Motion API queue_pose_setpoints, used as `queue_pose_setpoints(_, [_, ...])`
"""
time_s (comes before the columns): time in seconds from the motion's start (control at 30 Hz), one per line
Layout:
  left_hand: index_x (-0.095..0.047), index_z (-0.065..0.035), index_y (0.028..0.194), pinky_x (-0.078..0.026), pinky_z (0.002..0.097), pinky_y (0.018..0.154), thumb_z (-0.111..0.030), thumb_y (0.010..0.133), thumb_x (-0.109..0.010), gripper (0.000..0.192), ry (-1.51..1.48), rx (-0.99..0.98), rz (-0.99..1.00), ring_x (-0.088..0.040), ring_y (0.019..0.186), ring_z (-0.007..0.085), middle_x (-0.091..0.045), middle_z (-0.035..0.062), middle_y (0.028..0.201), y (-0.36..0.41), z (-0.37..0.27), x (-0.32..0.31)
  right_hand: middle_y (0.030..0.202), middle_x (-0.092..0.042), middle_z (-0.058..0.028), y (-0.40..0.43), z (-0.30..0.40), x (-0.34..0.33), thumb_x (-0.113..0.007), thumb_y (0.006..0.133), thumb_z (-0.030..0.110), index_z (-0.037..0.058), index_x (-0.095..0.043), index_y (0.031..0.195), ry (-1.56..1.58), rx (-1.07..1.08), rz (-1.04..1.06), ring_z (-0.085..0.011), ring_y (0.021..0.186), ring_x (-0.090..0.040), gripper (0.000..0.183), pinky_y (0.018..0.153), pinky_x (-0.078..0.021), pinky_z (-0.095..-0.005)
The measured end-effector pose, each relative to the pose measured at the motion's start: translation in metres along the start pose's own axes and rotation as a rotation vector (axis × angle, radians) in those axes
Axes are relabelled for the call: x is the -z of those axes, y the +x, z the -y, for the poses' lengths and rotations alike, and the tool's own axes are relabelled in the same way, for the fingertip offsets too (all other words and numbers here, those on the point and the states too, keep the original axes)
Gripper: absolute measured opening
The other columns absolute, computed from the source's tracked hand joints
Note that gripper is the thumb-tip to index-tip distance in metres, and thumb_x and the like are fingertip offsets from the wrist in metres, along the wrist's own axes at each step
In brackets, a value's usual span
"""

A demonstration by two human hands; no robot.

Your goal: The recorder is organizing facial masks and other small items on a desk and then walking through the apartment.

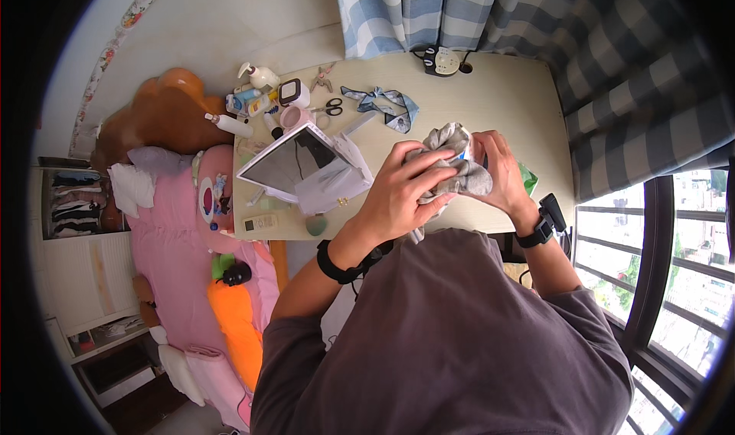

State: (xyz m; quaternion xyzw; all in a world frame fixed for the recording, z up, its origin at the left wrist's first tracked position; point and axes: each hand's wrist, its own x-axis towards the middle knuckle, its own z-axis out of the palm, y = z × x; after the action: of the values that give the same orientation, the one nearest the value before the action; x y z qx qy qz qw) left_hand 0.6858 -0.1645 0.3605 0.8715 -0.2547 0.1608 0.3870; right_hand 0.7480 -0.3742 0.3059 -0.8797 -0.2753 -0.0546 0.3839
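A crumpled grey cloth (474, 178) is bunched over the table (505, 99), close to my chest. My left hand (402, 185) grips it from the left, fingers spread across its folds. On the other side, my right hand (498, 171) has its fingers curled around a mostly hidden object with white and blue parts, pressed against the cloth. What this object is, I cannot tell. A green item (527, 178) shows partly behind my right wrist.
Left of my hands stands a white-framed tabletop mirror (293, 162). Beyond it are scissors (332, 108), a blue patterned fabric band (396, 111), a pink cup (294, 117) and a pump bottle (261, 77). A power strip (441, 61) sits at the back. Checked curtains (425, 10) border the table.
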Motion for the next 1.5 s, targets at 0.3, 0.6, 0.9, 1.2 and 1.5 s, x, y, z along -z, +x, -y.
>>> queue_pose_setpoints(0.3, [-0.058, -0.0028, 0.113, -0.045, 0.0187, 0.069, -0.025, 0.099, -0.055, 0.026, -1.148, 0.848, -0.492, -0.053, 0.078, 0.0032, -0.06, -0.0021, 0.091, -0.046, 0.03, -0.06, 0.113, -0.064, -0.0176, -0.035, -0.002, -0.049, -0.042, 0.094, 0.061, -0.0042, -0.049, 0.128, 1.196, -0.765, 0.132, -0.0232, 0.101, -0.064, 0.074, 0.092, -0.0485, -0.0376])
queue_pose_setpoints(0.6, [-0.057, -0.0028, 0.113, -0.048, 0.0224, 0.069, -0.027, 0.098, -0.056, 0.029, -1.078, 0.941, -0.47, -0.057, 0.077, 0.0062, -0.061, 0.0, 0.094, -0.057, 0.04, -0.054, 0.155, -0.022, -0.0143, -0.063, 0.007, -0.065, -0.022, 0.079, 0.085, 0.0175, -0.011, 0.153, 2.207, -0.675, 0.496, -0.0366, 0.138, -0.03, 0.101, 0.109, -0.0279, -0.0578])
queue_pose_setpoints(0.9, [-0.062, 0.0003, 0.106, -0.039, 0.0429, 0.099, -0.017, 0.082, -0.071, 0.031, -0.11, 0.215, -0.286, -0.047, 0.119, 0.0366, -0.054, 0.017, 0.129, -0.037, 0.027, -0.001, 0.148, -0.034, -0.0214, -0.052, 0.014, -0.066, -0.028, 0.086, 0.077, 0.0204, -0.021, 0.151, 2.41, -0.635, 0.582, -0.0444, 0.131, -0.039, 0.087, 0.106, -0.0338, -0.0579])
queue_pose_setpoints(1.2, [-0.066, -0.0148, 0.105, -0.037, 0.0418, 0.097, -0.014, 0.066, -0.075, 0.04, 0.272, -0.096, 0.074, -0.047, 0.123, 0.026, -0.056, -0.001, 0.131, 0.006, 0.016, -0.018, 0.127, -0.057, -0.0136, -0.013, 0.013, -0.062, -0.034, 0.095, 0.063, 0.011, -0.048, 0.134, 2.064, -0.842, 0.254, -0.027, 0.11, -0.061, 0.066, 0.093, -0.0507, -0.0422])
queue_pose_setpoints(1.5, [-0.068, -0.0143, 0.094, -0.04, 0.0384, 0.093, -0.007, 0.071, -0.068, 0.025, 0.166, -0.294, 0.082, -0.054, 0.115, 0.0199, -0.063, -0.0029, 0.12, -0.002, -0.023, -0.027, 0.119, -0.058, -0.0213, 0.03, 0.01, -0.009, -0.038, 0.094, 0.062, 0.0088, -0.041, 0.139, 2.162, -0.587, 0.208, -0.0342, 0.105, -0.058, 0.07, 0.09, -0.0508, -0.0459])
